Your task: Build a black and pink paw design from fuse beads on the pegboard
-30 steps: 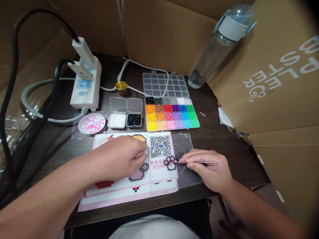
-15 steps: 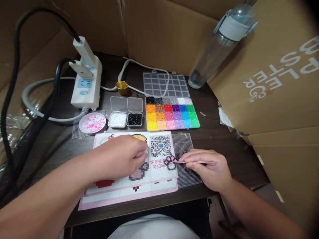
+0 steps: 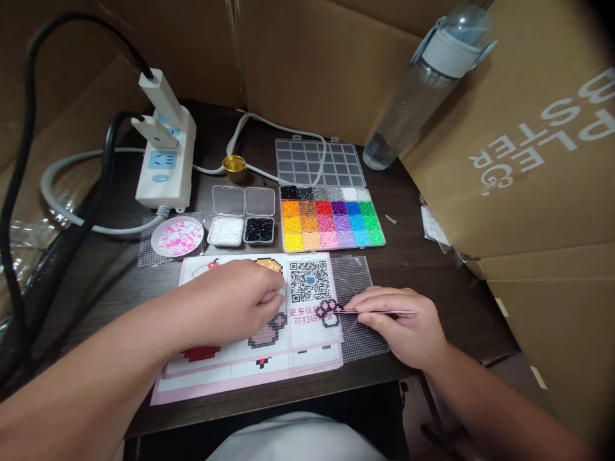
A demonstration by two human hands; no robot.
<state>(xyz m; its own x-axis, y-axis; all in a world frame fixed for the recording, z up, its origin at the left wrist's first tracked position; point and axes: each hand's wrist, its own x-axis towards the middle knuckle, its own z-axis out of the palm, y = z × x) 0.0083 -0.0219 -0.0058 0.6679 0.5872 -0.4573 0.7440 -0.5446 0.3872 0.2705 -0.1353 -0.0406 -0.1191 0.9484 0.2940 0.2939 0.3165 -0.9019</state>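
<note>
My left hand [image 3: 250,298] rests closed in a fist on the printed pattern sheet [image 3: 218,368], with nothing showing between its fingers; the palm side is hidden. In my right hand [image 3: 408,320] thin pink tweezers [image 3: 379,312] are pinched, pointing left. Their tip reaches a small paw shape of fuse beads [image 3: 330,323], outlined in black with pink toe pads. The paw sits on a clear pegboard [image 3: 312,365] over the sheet's right part, just below a QR code [image 3: 310,282]. Another clear pegboard [image 3: 355,275] lies partly under my right hand.
Beyond the sheet stand a multicoloured bead box [image 3: 331,221], small cases of white beads [image 3: 225,232] and black beads [image 3: 259,230], and a plate [image 3: 177,237] of pink beads. A gold cup [image 3: 234,168], power strip [image 3: 166,160] and water bottle [image 3: 423,89] stand farther back. Cardboard walls [image 3: 542,192] surround the table.
Both hands and the tweezers stay practically where they were. The view shifts very slightly; the bead paw looks the same.
</note>
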